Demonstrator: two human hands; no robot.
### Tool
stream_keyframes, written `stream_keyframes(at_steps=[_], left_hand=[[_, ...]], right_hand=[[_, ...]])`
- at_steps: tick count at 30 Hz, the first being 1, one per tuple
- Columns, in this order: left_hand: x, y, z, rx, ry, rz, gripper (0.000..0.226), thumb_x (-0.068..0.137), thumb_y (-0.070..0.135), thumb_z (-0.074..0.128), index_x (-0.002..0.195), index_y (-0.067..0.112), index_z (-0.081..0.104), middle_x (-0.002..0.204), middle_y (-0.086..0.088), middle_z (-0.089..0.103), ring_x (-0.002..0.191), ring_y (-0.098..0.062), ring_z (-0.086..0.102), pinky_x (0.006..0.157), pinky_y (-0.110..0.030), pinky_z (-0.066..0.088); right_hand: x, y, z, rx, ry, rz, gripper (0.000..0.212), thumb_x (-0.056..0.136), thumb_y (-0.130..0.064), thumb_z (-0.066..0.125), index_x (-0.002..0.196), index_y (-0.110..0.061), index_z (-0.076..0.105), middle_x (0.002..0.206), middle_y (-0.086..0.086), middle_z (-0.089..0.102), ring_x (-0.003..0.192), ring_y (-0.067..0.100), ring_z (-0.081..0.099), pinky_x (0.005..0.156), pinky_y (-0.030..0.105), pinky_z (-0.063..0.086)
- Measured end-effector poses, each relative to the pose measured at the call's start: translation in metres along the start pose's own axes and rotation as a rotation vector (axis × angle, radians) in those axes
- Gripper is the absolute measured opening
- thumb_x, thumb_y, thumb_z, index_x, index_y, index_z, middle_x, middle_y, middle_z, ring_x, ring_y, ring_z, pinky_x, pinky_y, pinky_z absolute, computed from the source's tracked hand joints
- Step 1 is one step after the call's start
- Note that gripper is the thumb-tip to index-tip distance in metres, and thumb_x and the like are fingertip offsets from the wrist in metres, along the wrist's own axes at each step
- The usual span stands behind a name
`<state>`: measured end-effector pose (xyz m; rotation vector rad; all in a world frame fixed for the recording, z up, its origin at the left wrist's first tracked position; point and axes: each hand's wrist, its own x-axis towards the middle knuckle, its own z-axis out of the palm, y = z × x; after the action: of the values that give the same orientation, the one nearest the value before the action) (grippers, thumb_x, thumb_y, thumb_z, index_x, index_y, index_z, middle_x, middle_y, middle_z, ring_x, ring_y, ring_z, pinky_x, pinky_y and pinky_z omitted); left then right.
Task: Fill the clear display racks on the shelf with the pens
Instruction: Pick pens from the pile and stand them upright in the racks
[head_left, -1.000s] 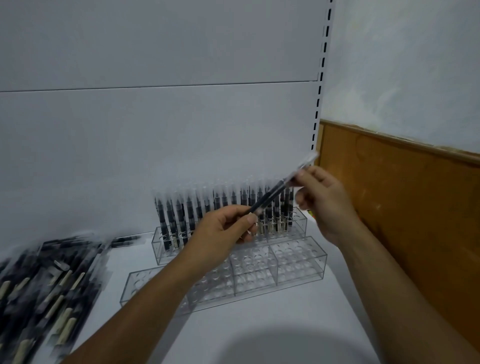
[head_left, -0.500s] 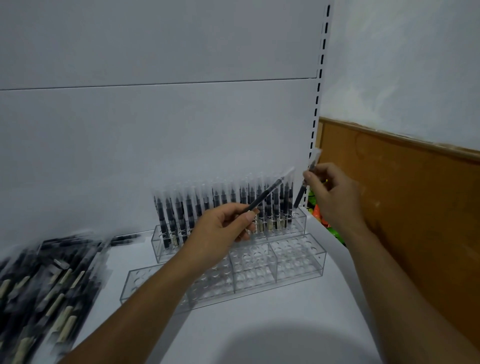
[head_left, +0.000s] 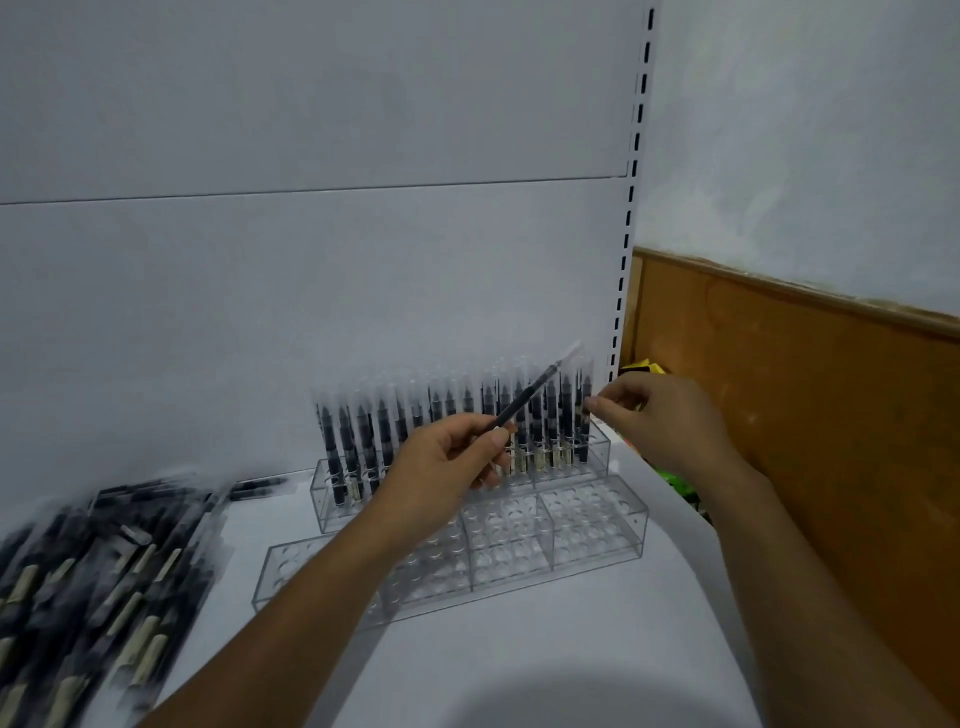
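White shelf (head_left: 519, 649) surface fills the lower view, backed by a plain white back panel (head_left: 311, 286) with one horizontal seam. At the far left lies a heap of loose pens (head_left: 93, 571), dark barrels with pale cream ends, each in a clear sleeve, blurred by motion. Right of the heap, against the back panel, stands the rear rack (head_left: 324, 499), clear acrylic, holding a row of upright pens (head_left: 384, 431): black barrels, cream band low down, frosted clear caps on top. Just in front of it and lower sits the front rack (head_left: 597, 535), also clear, split into compartments whose round holes all show empty.

The left hand (head_left: 441, 467) hovers over both racks, thumb and curled fingers gripping a spare pen (head_left: 524, 402) near its lower end; the pen slants up to the right, its frosted cap crossing the row's tops. The right hand (head_left: 660, 421) is at the rear rack's right end, thumb and forefinger closed on the upper part of the end pen (head_left: 583, 441), which stands in its hole level with its neighbours; the other fingers are curled.

Further right run a slotted upright (head_left: 631, 208) and a brown wooden board (head_left: 805, 415).
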<state>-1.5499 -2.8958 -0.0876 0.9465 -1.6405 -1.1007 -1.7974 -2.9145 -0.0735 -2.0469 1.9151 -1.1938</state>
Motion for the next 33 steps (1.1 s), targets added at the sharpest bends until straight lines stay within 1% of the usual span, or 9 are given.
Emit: stream_keyframes(at_steps=[3, 5, 9, 13, 16, 19, 23, 31, 33], left_hand=[[0.0, 0.002, -0.001, 0.034, -0.004, 0.008, 0.013, 0.093, 0.024, 0.06, 0.098, 0.028, 0.071, 0.079, 0.005, 0.072, 0.065, -0.005, 0.064, 0.06, -0.014, 0.049], [0.0, 0.002, -0.001, 0.086, -0.019, 0.024, 0.013, 0.094, 0.027, 0.059, 0.094, 0.032, 0.071, 0.079, 0.005, 0.072, 0.068, -0.006, 0.065, 0.064, -0.017, 0.051], [-0.001, 0.007, -0.001, 0.135, -0.052, 0.054, 0.014, 0.096, 0.032, 0.056, 0.092, 0.036, 0.07, 0.079, 0.007, 0.071, 0.071, -0.008, 0.065, 0.067, -0.022, 0.052], [0.001, 0.016, -0.006, 0.19, -0.053, 0.056, 0.012, 0.092, 0.041, 0.06, 0.104, 0.039, 0.065, 0.096, 0.001, 0.071, 0.089, -0.022, 0.067, 0.08, -0.041, 0.055], [-0.001, 0.025, -0.024, 0.259, -0.072, 0.028, 0.02, 0.088, 0.046, 0.064, 0.107, 0.042, 0.059, 0.104, 0.011, 0.068, 0.095, -0.006, 0.065, 0.087, -0.032, 0.055], [-0.023, 0.028, -0.061, 0.466, 0.011, 0.06, 0.027, 0.088, 0.051, 0.06, 0.114, 0.044, 0.058, 0.11, 0.023, 0.062, 0.098, 0.009, 0.059, 0.091, -0.022, 0.051], [-0.072, 0.013, -0.114, 0.685, 0.183, 0.023, 0.055, 0.077, 0.07, 0.047, 0.124, 0.043, 0.055, 0.121, 0.03, 0.05, 0.111, 0.006, 0.047, 0.095, -0.022, 0.038], [-0.098, -0.019, -0.125, 0.636, 0.114, -0.187, 0.067, 0.085, 0.066, 0.048, 0.146, 0.045, 0.029, 0.154, 0.022, 0.025, 0.141, -0.004, 0.025, 0.113, -0.032, 0.025], [-0.098, -0.022, -0.124, 0.575, 0.101, -0.192, 0.066, 0.086, 0.066, 0.048, 0.146, 0.048, 0.027, 0.155, 0.024, 0.022, 0.141, -0.003, 0.023, 0.113, -0.031, 0.025]], right_hand=[[-0.007, -0.031, -0.006, 0.335, -0.174, -0.045, 0.019, 0.084, -0.048, 0.069, 0.089, -0.03, 0.073, 0.077, -0.007, 0.067, 0.067, 0.005, 0.059, 0.06, 0.026, 0.051], [-0.014, -0.052, -0.002, 0.504, -0.278, -0.04, 0.019, 0.085, -0.043, 0.071, 0.087, -0.025, 0.073, 0.069, -0.006, 0.063, 0.06, 0.003, 0.056, 0.053, 0.018, 0.046], [-0.024, -0.075, 0.008, 0.607, -0.202, -0.013, 0.016, 0.09, -0.029, 0.069, 0.081, -0.016, 0.07, 0.056, -0.007, 0.059, 0.05, 0.003, 0.052, 0.046, 0.015, 0.039], [-0.026, -0.09, 0.006, 0.798, -0.163, 0.047, 0.012, 0.093, -0.022, 0.065, 0.092, -0.011, 0.07, 0.068, -0.002, 0.068, 0.059, 0.01, 0.062, 0.051, 0.021, 0.047], [-0.022, -0.102, 0.0, 0.872, -0.083, 0.042, 0.01, 0.095, -0.019, 0.061, 0.1, -0.014, 0.069, 0.078, -0.004, 0.07, 0.062, 0.009, 0.063, 0.054, 0.021, 0.051], [-0.02, -0.111, 0.0, 0.794, -0.078, -0.001, 0.012, 0.097, -0.021, 0.059, 0.104, -0.02, 0.068, 0.077, -0.005, 0.068, 0.061, 0.007, 0.061, 0.056, 0.022, 0.051], [-0.021, -0.127, 0.018, 0.687, -0.138, -0.062, 0.008, 0.096, -0.019, 0.061, 0.101, -0.021, 0.066, 0.066, -0.008, 0.063, 0.058, 0.008, 0.06, 0.056, 0.022, 0.051], [-0.019, -0.187, 0.075, 0.469, -0.274, -0.193, 0.005, 0.095, -0.029, 0.062, 0.093, -0.025, 0.065, 0.082, -0.009, 0.069, 0.061, 0.006, 0.067, 0.06, 0.021, 0.054], [-0.018, -0.195, 0.085, 0.388, -0.267, -0.219, 0.009, 0.095, -0.03, 0.061, 0.095, -0.023, 0.065, 0.083, -0.01, 0.068, 0.062, 0.007, 0.067, 0.065, 0.028, 0.057]])
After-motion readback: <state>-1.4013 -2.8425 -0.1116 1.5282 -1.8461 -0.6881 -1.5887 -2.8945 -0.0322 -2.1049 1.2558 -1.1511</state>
